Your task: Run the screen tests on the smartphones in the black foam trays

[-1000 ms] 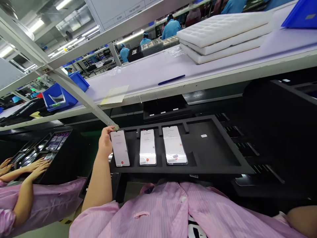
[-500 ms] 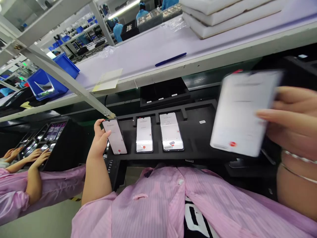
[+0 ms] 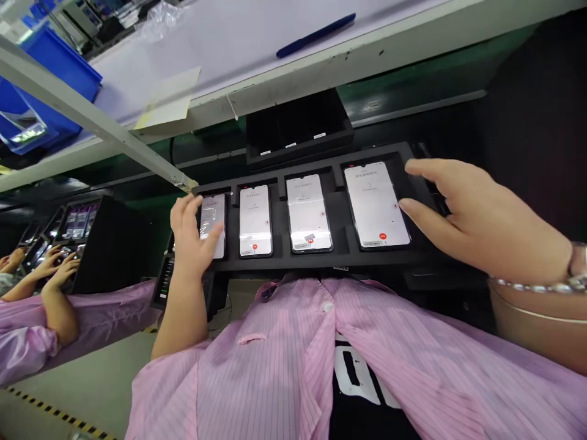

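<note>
Side by side in the black tray [image 3: 343,241] lie several smartphones with lit white screens. My left hand [image 3: 189,238] is over the leftmost smartphone [image 3: 219,211], fingers at its left edge and thumb across the screen, held apart. Two smartphones, one left of centre [image 3: 255,217] and one right of centre [image 3: 308,208], lie untouched in their slots. At the right end my right hand [image 3: 472,211] is open beside the rightmost smartphone [image 3: 375,201]; its thumb tip is at or very near that smartphone's right edge.
Behind the tray stands another black tray [image 3: 300,131]. Above runs a shelf [image 3: 238,55] with a blue pen [image 3: 316,35], a paper sheet [image 3: 169,98] and a blue bin [image 3: 50,79]. A slanted metal post [image 3: 114,137] comes down near the left hand. A co-worker's hands [image 3: 57,266] are far left.
The smartphone from my right hand now lies in the tray's right slot, and that hand has opened. The leftmost smartphone, tilted in my left hand before, now lies in its slot. The view has shifted.
</note>
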`<state>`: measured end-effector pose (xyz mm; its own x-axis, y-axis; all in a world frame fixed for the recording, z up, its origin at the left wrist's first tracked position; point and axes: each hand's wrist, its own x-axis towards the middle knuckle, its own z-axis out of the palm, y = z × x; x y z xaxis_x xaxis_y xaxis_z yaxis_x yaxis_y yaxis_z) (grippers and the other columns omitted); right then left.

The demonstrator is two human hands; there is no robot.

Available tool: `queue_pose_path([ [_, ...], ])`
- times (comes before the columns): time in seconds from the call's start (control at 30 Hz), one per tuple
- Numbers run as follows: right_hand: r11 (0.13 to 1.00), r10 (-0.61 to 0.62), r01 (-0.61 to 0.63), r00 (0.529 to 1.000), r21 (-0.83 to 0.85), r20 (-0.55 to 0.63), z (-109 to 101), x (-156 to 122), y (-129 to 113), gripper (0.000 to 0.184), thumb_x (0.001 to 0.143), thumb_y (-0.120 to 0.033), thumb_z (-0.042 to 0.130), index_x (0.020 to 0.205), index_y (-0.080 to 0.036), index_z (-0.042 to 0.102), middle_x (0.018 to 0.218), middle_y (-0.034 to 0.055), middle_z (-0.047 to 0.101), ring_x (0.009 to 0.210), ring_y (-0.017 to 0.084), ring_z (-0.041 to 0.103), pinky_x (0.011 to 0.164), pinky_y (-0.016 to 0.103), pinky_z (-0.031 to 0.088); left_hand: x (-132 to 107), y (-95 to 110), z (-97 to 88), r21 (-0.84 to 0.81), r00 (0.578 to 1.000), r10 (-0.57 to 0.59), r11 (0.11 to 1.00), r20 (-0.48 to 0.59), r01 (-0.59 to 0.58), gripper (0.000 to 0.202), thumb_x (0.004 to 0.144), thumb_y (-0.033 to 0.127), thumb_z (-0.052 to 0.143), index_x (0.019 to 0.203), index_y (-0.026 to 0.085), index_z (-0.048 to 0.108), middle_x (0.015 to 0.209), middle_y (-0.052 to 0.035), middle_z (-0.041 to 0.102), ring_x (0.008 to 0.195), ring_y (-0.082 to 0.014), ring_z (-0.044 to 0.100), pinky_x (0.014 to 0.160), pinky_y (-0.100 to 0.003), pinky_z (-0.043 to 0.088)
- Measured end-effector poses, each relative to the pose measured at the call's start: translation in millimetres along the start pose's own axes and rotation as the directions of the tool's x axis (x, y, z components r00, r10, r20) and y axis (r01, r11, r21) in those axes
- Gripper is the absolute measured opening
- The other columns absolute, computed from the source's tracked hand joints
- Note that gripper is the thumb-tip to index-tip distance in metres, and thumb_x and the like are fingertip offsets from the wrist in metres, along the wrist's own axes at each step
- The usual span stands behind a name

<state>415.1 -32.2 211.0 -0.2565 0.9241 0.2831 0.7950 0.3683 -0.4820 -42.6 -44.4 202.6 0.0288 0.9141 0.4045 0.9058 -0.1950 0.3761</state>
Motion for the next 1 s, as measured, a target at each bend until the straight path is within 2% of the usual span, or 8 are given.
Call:
queue_pose_path([
  [0.13,0.975,-0.203,0.208,0.976,0.071,-0.080,1,-30,1,0.019,0.103,-0.025,0.051,0.112,-0.023,0.068,0.109,0.0081,0.078,0.114,0.025,0.075,0.117,0.048,0.053,-42,54,2.5,-0.035,0.987,0.151,0.988,0.051,-0.149,0.043,0.092,0.056,0.068,0.126,0.030,0.067,0.151,-0.0094,0.053,0.155,-0.0389,0.036,0.130,-0.065,0.028],
  [0.2,0.966,-0.250,0.253,0.967,0.055,-0.054,5,-36,6,0.018,0.102,-0.022,0.051,0.109,-0.023,0.068,0.105,0.0080,0.078,0.114,0.027,0.075,0.121,0.054,0.049,-51,68,11.0,-0.058,0.978,0.197,0.980,0.071,-0.193,0.040,0.093,0.053,0.068,0.125,0.029,0.068,0.150,-0.0100,0.055,0.154,-0.0391,0.038,0.128,-0.066,0.032],
  [0.3,0.971,-0.236,0.236,0.972,0.031,-0.022,8,-35,3,0.019,0.101,-0.024,0.052,0.110,-0.023,0.068,0.105,0.0095,0.078,0.119,0.033,0.073,0.122,0.064,0.044,-51,79,26.1,-0.049,0.955,0.273,0.962,0.115,-0.270,0.038,0.095,0.052,0.068,0.126,0.029,0.069,0.152,-0.0106,0.055,0.155,-0.0392,0.036,0.127,-0.066,0.032],
  [0.47,0.941,-0.302,0.279,0.947,0.190,0.106,14,-18,-38,0.026,0.099,-0.029,0.054,0.122,-0.032,0.066,0.122,0.0052,0.076,0.137,0.034,0.062,0.130,0.068,0.028,-48,84,39.9,0.043,0.955,0.251,0.964,0.161,-0.261,0.043,0.096,0.061,0.064,0.125,0.030,0.068,0.153,-0.0097,0.057,0.156,-0.0397,0.035,0.129,-0.066,0.027],
  [0.57,0.912,-0.374,0.330,0.913,0.244,0.165,33,-9,-54,0.031,0.100,-0.031,0.053,0.129,-0.028,0.065,0.128,0.0072,0.074,0.141,0.034,0.058,0.129,0.069,0.029,-54,84,44.1,0.070,0.975,0.196,0.977,0.100,-0.204,0.049,0.094,0.066,0.065,0.124,0.026,0.066,0.149,-0.0125,0.059,0.154,-0.0401,0.038,0.127,-0.064,0.030],
  [0.73,0.889,-0.437,0.402,0.888,0.219,0.145,59,-7,-51,0.032,0.102,-0.028,0.051,0.132,-0.021,0.062,0.123,0.0124,0.074,0.138,0.035,0.060,0.124,0.069,0.037,-61,87,47.5,0.130,0.986,0.155,0.978,0.056,-0.162,0.045,0.095,0.064,0.063,0.118,0.026,0.069,0.148,-0.0126,0.060,0.153,-0.0413,0.040,0.125,-0.065,0.035],
  [0.87,0.876,-0.459,0.433,0.884,0.212,0.092,54,-10,-48,0.035,0.103,-0.026,0.054,0.136,-0.014,0.055,0.138,0.0202,0.067,0.141,0.038,0.057,0.126,0.067,0.037,-63,85,27.0,0.099,0.991,0.118,0.987,0.069,-0.125,0.048,0.096,0.067,0.060,0.124,0.028,0.067,0.156,-0.0120,0.053,0.155,-0.0406,0.038,0.126,-0.066,0.032],
  [1.0,0.873,-0.465,0.440,0.881,0.213,0.088,50,-11,-50,0.043,0.104,-0.031,0.054,0.143,-0.013,0.051,0.137,0.0223,0.067,0.138,0.040,0.059,0.123,0.066,0.042,-72,61,0.2,0.120,0.999,0.023,0.993,-0.044,-0.018,0.061,0.095,0.069,0.060,0.139,0.027,0.059,0.156,-0.0143,0.051,0.155,-0.0379,0.039,0.127,-0.062,0.034],
])
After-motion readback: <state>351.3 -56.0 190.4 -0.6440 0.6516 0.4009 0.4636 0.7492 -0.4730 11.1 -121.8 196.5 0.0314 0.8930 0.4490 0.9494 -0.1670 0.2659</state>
